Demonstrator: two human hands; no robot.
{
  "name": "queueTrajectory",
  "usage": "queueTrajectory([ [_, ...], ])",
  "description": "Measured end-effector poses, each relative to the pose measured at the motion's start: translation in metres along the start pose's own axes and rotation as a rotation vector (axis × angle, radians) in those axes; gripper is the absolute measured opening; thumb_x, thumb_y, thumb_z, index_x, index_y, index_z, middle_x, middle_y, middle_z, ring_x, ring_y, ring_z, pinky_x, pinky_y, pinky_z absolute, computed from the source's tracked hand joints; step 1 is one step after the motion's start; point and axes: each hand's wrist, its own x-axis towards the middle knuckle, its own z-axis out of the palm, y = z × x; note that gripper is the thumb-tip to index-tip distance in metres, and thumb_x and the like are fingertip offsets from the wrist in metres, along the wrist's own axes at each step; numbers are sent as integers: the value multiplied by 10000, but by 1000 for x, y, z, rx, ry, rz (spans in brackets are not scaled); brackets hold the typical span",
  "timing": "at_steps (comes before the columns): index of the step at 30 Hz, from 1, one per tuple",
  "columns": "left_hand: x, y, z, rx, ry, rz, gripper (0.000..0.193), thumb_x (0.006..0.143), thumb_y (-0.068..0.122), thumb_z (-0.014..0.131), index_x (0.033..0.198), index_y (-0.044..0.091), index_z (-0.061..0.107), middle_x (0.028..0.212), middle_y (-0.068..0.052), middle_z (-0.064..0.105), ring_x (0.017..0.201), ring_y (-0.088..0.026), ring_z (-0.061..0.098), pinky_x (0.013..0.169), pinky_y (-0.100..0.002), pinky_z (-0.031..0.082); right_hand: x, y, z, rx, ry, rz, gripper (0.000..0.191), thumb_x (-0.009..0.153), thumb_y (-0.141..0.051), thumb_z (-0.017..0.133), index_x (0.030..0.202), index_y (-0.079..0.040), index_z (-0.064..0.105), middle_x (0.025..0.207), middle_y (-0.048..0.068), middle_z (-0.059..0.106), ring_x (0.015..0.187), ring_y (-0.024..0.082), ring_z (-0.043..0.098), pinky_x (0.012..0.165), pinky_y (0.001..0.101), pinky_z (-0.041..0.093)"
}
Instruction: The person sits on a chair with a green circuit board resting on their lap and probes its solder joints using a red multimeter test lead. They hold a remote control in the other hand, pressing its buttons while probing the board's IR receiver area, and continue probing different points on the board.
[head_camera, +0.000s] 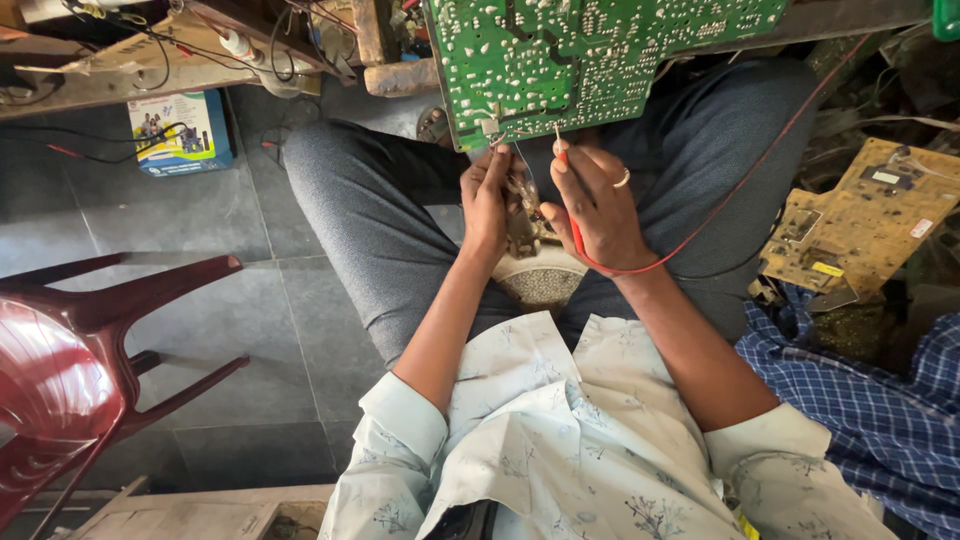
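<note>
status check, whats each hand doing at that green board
Left hand pinching at the lower edge of the green circuit board. Right hand shut on red probe, tip at same edge. Red lead trails across lap, nothing blocking.

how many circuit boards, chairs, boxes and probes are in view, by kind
green circuit board: 1
tan circuit board: 1
red plastic chair: 1
blue box on the floor: 1
red probe with its red lead, in the right hand: 1
total: 5
The left hand pinches something small at the green board's edge; I cannot tell what.
</note>
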Motion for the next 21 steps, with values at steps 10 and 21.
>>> queueTrajectory([
  [10,0,-4,-7,-9,-25,56,330,1061,312,610,861,58,673,619,46,539,459,-24,402,425,-221,271,-9,7,-4,23,95,1,523,1132,-255,576,1579,-58,390,1511,238,515,1286,396,583,1102,497,482],
  [21,-4,-3,5,238,-179,244,167,1014,161,676,1064,5,709,905,48,692,812,-39,616,711,-223,507,-8,-3,-26,72,305,193,393,1153,-202,508,1528,-90,476,1443,228,560,1198,310,649,1055,430,552],
])
